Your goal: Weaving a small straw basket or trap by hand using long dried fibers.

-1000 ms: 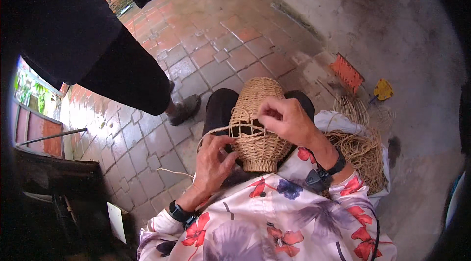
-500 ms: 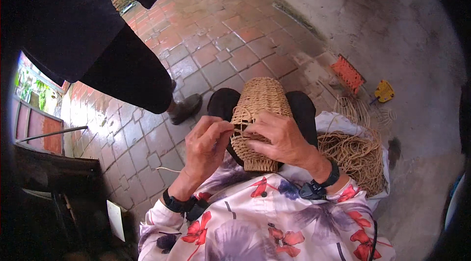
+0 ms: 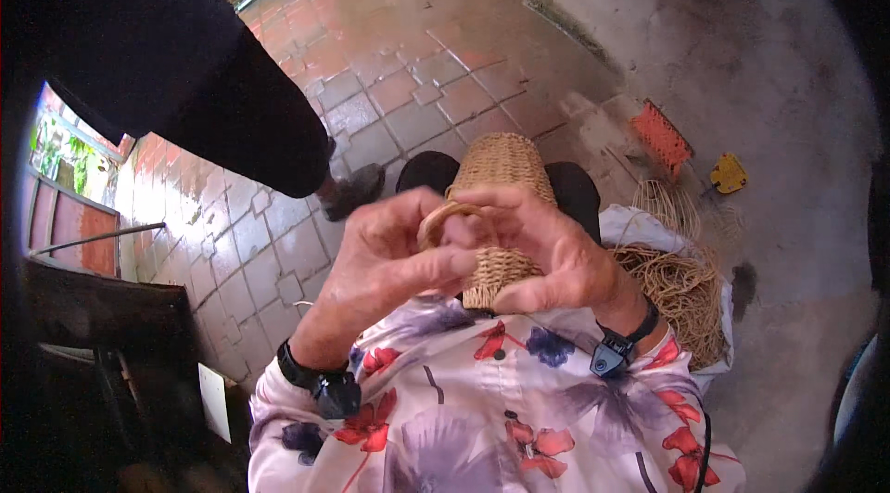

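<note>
A tan woven basket (image 3: 505, 159) lies along my lap between my knees, its narrow end toward me. My left hand (image 3: 385, 256) is closed on a bent loop of tan cord (image 3: 432, 226) held above the basket's side. Curled fingers of my right hand (image 3: 561, 256) meet the same loop from the other side, with the thumb lower down beside the basket's near end. Both hands cover the basket's middle, and its opening there is hidden. Some motion blur softens the fingers.
A white sack (image 3: 621, 226) holding a heap of tan cord (image 3: 681, 289) sits by my right knee. Beyond it are an orange plastic piece (image 3: 663, 138) and a yellow one (image 3: 729, 174) on the floor. A person in dark clothing (image 3: 250, 113) stands ahead on the left.
Both hands have risen from the basket's side and come closer together. A cord loop now shows between them, and the gap in the weave is covered.
</note>
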{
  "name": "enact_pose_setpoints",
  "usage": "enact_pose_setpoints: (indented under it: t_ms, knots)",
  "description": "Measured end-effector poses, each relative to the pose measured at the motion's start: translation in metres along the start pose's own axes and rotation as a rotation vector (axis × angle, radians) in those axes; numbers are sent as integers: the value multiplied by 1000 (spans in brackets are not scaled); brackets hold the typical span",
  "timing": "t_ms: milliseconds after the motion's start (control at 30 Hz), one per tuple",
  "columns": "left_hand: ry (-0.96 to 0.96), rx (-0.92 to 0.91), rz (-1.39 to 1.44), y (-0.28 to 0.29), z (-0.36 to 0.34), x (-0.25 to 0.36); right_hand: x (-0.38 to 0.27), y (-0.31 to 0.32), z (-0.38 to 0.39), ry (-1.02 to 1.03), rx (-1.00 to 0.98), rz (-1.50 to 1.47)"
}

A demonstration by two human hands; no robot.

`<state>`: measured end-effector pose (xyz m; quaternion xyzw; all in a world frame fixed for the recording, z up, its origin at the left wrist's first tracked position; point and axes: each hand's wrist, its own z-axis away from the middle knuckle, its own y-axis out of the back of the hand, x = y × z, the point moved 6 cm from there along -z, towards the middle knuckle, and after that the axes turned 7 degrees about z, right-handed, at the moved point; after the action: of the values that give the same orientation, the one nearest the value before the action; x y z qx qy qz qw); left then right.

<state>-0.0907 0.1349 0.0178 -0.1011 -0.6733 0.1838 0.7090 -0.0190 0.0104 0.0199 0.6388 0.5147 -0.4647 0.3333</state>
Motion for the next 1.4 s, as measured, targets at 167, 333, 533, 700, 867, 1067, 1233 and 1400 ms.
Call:
enact_pose_setpoints:
  t_ms: [167, 333, 533, 700, 867, 1067, 1233, 1400]
  knots:
    - [-134, 23, 117, -8, -15, 5, -2, 4, 28, -259, 214, -57]
    - [145, 82, -192, 16, -6, -50, -6, 42, 48, -85, 611, 394]
    - [-274, 107, -965, 26, -6, -60, 12, 45, 56, -225, 535, 546]
    - [-326, 139, -998, 22, -16, -59, 1, 40, 50, -147, 514, 812]
    - [-445, 58, -957, 10, -26, -57, 1, 41, 44, -117, 505, 901]
    - [-429, 45, -955, 6, -33, -64, 22, 49, 42, -236, 594, 760]
    - [-403, 47, -1044, 6, -40, -64, 37, 59, 38, -323, 629, 670]
    - [-414, 45, -962, 3, -42, -63, 40, 57, 38, -342, 572, 685]
